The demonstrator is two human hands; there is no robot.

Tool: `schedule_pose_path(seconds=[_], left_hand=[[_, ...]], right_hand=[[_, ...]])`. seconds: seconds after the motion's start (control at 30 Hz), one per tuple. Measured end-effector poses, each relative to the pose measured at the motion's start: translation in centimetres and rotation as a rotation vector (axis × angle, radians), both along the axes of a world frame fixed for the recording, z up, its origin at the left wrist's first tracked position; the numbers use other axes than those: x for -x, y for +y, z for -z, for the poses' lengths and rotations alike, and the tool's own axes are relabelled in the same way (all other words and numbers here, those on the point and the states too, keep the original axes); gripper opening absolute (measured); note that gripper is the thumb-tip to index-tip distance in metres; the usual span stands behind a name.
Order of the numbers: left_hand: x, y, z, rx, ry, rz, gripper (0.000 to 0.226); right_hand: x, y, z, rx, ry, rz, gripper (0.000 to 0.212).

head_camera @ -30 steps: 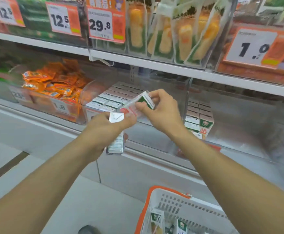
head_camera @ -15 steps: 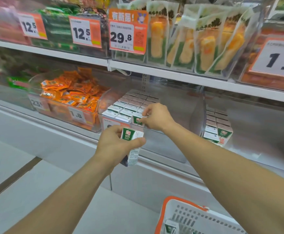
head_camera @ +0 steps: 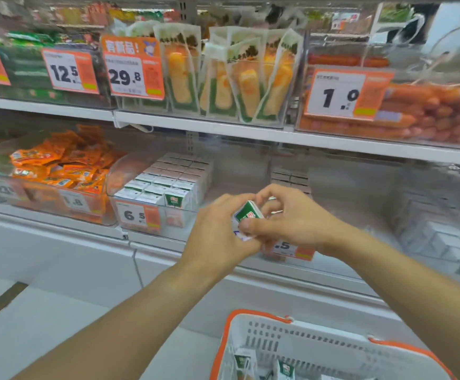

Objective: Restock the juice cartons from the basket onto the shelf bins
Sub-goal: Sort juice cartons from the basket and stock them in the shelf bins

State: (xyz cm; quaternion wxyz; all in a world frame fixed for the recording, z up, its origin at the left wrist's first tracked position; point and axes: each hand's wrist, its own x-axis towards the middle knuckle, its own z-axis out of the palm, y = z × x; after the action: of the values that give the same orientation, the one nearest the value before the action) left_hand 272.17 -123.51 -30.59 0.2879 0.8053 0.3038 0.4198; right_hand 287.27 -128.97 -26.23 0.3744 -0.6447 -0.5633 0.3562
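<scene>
While both hands grip a carton (head_camera: 248,212), orange packets (head_camera: 59,165) fill the neighbouring bin.

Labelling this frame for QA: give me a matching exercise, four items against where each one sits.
Items:
1. juice carton
2. orange snack packets
3. basket
4. 29.8 price tag

Places:
A. clear bin at the left of the lower shelf
B. bottom of the view, below the arms
C. held between the left hand and the right hand
D. front of the upper shelf

Pairs: 1-C, 2-A, 3-B, 4-D
</scene>
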Motion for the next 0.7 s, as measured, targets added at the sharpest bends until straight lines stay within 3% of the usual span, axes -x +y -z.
schedule_pose_path(seconds=[0.13, 0.27, 0.43, 0.57, 0.7], left_hand=[[-3.0, -2.2, 0.2, 0.027, 0.061, 0.21, 0.066], [-6.8, -4.0, 0.9, 0.224, 0.105, 0.333, 0.083], [-12.3, -7.0, 1.5, 0.165, 0.027, 0.342, 0.058], [-16.6, -8.3, 1.8, 0.101, -0.041, 0.33, 0.054], [-19.7, -8.6, 3.9, -0.089, 0.156, 0.313, 0.069]], right_hand=[[-4.1, -3.8, 0.7, -0.004, 0.083, 0.092, 0.042], [-8.8, -8.2, 0.6, -0.005, 0.162, 0.186, 0.044], [-13.7, -11.6, 0.4, -0.067, 0.21, 0.21, 0.04], [-17.5, -14.7, -0.7, -0.152, 0.106, 0.313, 0.04], [-22.8, -19.2, -3.5, -0.212, -0.185, 0.49, 0.045]])
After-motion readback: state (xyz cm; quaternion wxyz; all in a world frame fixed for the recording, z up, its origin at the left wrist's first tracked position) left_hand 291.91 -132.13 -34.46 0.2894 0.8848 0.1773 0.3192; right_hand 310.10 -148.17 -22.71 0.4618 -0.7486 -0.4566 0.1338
